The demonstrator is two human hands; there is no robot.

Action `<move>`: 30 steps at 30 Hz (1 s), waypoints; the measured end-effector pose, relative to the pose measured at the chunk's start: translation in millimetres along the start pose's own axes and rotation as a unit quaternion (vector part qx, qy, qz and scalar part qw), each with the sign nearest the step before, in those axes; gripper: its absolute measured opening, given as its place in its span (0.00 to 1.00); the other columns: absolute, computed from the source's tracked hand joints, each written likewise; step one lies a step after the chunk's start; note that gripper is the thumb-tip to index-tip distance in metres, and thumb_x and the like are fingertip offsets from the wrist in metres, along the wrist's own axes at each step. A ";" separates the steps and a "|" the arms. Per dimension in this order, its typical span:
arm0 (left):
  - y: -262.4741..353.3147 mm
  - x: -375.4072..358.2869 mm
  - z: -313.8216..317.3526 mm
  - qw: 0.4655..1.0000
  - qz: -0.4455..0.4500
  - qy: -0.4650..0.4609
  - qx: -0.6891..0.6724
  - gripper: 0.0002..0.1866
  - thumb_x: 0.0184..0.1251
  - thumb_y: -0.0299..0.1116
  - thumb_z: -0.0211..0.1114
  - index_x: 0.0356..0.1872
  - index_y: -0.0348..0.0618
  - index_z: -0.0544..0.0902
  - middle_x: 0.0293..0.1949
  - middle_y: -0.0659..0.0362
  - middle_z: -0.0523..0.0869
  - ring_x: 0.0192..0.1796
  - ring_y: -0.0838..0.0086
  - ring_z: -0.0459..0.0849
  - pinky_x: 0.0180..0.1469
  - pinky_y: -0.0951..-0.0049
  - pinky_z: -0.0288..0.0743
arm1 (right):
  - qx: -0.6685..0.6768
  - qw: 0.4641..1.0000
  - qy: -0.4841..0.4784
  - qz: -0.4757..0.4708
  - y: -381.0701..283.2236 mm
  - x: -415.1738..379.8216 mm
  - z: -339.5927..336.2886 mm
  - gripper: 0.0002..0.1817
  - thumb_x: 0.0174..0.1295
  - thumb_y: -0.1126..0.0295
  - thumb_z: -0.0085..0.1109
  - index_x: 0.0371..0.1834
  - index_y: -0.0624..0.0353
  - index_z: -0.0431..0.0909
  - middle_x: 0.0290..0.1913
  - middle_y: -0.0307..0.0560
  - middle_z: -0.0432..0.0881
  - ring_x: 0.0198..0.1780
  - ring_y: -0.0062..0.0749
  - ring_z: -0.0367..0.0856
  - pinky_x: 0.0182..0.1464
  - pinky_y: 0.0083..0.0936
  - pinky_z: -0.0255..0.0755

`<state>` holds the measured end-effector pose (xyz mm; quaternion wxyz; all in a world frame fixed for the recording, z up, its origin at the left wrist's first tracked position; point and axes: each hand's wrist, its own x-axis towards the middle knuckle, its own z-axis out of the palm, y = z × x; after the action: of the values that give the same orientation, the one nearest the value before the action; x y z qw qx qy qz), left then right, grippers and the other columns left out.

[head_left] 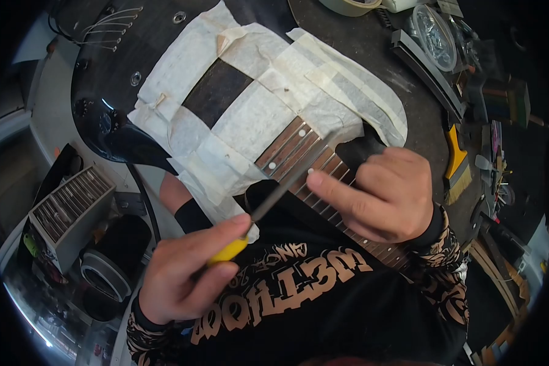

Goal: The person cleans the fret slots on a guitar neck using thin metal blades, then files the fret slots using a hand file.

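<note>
My left hand (pixel 186 268) is closed round the yellow handle (pixel 229 250) of a slim grey file (pixel 287 186). The file's blade slants up to the right across the frets of a guitar's dark wooden fretboard (pixel 329 165) with white dots. Beside the blade, my right hand (pixel 393 195) has its index finger stretched out, the tip at the fretboard; the other fingers are curled, and I see nothing held in them. Off-white masking tape (pixel 250 55) covers much of the guitar's black body (pixel 119 143), around a dark bare rectangle (pixel 218 91).
Right of the guitar lie a yellow-handled brush (pixel 456 161), a long dark metal bar (pixel 430 76) and a clear tub of small metal parts (pixel 434 36). A tape roll (pixel 351 5) sits at the top. At left stands a box of slotted pieces (pixel 73 210).
</note>
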<state>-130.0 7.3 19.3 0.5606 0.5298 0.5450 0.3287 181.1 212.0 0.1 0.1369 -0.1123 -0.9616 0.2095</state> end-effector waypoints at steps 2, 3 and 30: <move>-1.8 -7.5 -1.4 0.999 -0.019 0.012 -0.025 0.31 0.82 0.21 0.77 0.83 0.30 0.85 0.74 0.40 0.96 0.72 0.49 1.00 0.73 0.60 0.92 | -0.030 0.999 0.006 0.040 -3.4 1.4 -0.5 0.30 0.58 0.69 0.83 0.68 0.56 0.98 0.28 0.33 0.74 0.25 0.27 0.78 0.28 0.32 0.68; -3.6 -11.9 -1.1 0.999 -0.027 0.018 -0.031 0.31 0.82 0.21 0.77 0.83 0.30 0.86 0.73 0.40 0.96 0.71 0.49 1.00 0.73 0.61 0.92 | -0.049 0.997 0.014 0.065 -4.5 1.6 0.4 0.28 0.58 0.71 0.84 0.66 0.56 0.98 0.28 0.34 0.75 0.25 0.28 0.78 0.28 0.33 0.68; -39.3 -58.1 15.7 0.999 0.005 0.029 0.033 0.32 0.84 0.26 0.77 0.86 0.43 0.86 0.46 0.47 0.99 0.39 0.56 0.98 0.43 0.62 0.89 | -0.059 0.997 -0.016 -0.043 -18.8 2.5 9.6 0.33 0.59 0.68 0.76 0.72 0.47 0.99 0.31 0.31 0.69 0.30 0.24 0.76 0.32 0.28 0.66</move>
<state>-134.1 -60.1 -5.3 0.5254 0.5411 0.5688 0.3281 172.9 192.5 0.3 0.1236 -0.0758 -0.9783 0.1478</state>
